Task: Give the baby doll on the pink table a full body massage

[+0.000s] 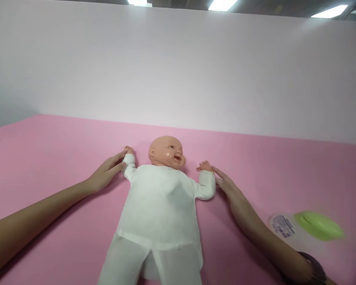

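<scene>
A baby doll [163,198] in a white long-sleeved top and white trousers lies on its back, its bald head turned to the right. Both of its arms are spread with the hands raised. My left hand [106,170] rests against the doll's arm on the left side, fingers stretched out at its small hand and thumb by the sleeve cuff. On the other side, my right hand [227,186] touches the outside of the doll's sleeve, index finger extended near its wrist. Some of the right fingertips are hidden behind that sleeve. The doll's feet are out of view.
A pink surface [62,158] lies under the doll. To the right, partly beside my forearm, is a clear bottle with a light green cap [317,225] and a printed label, lying on its side. A white wall [178,71] rises behind.
</scene>
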`<state>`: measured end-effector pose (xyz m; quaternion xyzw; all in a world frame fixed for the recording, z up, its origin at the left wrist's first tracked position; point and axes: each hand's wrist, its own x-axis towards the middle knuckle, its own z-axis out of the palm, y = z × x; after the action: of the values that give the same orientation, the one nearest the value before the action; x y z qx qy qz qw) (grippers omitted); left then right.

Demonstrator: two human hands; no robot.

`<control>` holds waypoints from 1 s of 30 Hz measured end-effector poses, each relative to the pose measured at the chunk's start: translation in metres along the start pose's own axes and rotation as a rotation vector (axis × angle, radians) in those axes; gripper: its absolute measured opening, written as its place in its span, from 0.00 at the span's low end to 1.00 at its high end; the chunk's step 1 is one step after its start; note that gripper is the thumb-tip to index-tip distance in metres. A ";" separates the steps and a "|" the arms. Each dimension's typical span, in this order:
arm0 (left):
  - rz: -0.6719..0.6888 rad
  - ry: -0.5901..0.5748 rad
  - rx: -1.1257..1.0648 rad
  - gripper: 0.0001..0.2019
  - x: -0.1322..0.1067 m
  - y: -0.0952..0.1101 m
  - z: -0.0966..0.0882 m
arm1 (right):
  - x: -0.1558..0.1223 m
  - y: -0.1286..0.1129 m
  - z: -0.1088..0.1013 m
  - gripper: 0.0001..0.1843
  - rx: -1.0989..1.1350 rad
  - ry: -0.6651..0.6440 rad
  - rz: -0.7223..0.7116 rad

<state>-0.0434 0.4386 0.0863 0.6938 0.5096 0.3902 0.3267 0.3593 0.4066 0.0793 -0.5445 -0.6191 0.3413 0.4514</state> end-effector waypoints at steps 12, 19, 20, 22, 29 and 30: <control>0.022 0.368 -0.181 0.30 -0.009 0.003 -0.004 | -0.027 0.020 0.000 0.25 -0.286 0.343 -0.800; 0.198 0.370 -0.143 0.15 -0.018 -0.002 -0.005 | -0.030 -0.009 -0.006 0.37 -0.344 -0.114 -1.121; 0.310 0.382 -0.115 0.14 -0.020 -0.003 -0.006 | -0.030 -0.011 -0.007 0.34 -0.370 -0.154 -1.156; 0.563 0.312 0.002 0.16 -0.025 -0.003 -0.009 | -0.031 -0.015 -0.008 0.30 -0.428 -0.238 -1.204; 0.890 -0.379 0.346 0.14 -0.031 0.012 -0.015 | -0.033 -0.025 -0.005 0.20 -0.541 -0.412 -1.214; 0.862 -0.415 0.346 0.11 -0.031 0.013 -0.014 | -0.033 -0.026 -0.005 0.20 -0.544 -0.421 -1.204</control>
<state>-0.0556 0.4063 0.0976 0.9478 0.1584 0.2536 0.1105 0.3539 0.3694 0.0990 -0.1220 -0.9515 -0.0375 0.2800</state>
